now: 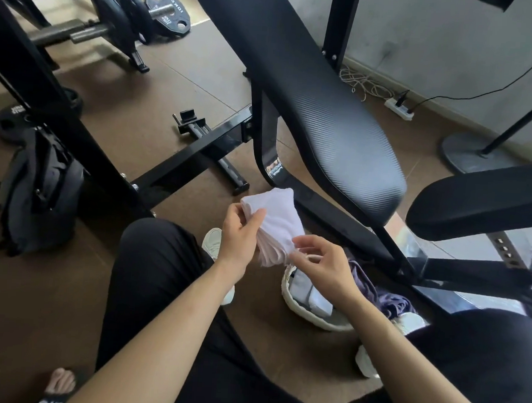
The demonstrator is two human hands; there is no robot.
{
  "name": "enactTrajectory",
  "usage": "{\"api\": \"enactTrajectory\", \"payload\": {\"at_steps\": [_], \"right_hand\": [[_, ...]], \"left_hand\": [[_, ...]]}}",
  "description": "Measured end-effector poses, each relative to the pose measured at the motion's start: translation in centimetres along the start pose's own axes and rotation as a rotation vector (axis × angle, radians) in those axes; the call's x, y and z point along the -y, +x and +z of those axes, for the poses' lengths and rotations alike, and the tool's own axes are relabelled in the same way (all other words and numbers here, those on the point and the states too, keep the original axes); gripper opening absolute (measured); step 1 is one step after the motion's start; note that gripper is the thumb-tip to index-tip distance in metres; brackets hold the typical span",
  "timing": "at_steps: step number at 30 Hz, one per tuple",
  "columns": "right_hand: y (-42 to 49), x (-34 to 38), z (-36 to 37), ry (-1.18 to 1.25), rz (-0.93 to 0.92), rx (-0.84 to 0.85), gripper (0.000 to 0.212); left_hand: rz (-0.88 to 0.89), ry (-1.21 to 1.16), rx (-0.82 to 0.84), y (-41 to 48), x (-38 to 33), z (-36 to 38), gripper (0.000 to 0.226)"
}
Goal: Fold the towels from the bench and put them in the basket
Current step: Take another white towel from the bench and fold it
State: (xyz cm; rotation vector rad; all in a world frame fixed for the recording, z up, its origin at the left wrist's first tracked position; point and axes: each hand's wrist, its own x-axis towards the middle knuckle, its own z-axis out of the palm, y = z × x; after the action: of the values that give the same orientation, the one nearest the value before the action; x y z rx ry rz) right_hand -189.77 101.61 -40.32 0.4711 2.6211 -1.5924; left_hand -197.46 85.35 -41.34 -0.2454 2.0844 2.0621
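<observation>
Head view. A white towel (280,221), folded to a small thick pad, is held in the air just above the basket (313,320), which stands on the floor below the bench (326,111). The left hand (241,234) grips the pad's left side, thumb across its face; the right hand (323,264) pinches its lower corner. Folded towels (312,293) already lie in the basket, and a purple cloth (389,299) lies beside it. The towel is judged light, soft and limp, not fragile. Its layered edges fan out below the left hand, so a grip spanning all layers at the folded side should keep the pad from springing open as it is lowered.
</observation>
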Motion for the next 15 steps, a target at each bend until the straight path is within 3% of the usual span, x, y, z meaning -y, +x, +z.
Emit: {"api": "enactTrajectory", "payload": {"at_steps": [5,11,15], "right_hand": [[-1.1,-1.6,0.5,-0.056,-0.086,0.003,0.018],[0.1,-2.1,-1.6,0.279,0.152,-0.221,0.013],[1.0,-2.3,-2.2,0.414,0.259,0.055,0.032]], "left_hand": [[-0.068,-0.063,-0.039,0.2,0.3,-0.1,0.034],[-0.071,-0.07,0.024,0.4,0.5,-0.7,0.038],[-0.12,-0.185,0.113,0.4,0.3,-0.9,0.024]]}}
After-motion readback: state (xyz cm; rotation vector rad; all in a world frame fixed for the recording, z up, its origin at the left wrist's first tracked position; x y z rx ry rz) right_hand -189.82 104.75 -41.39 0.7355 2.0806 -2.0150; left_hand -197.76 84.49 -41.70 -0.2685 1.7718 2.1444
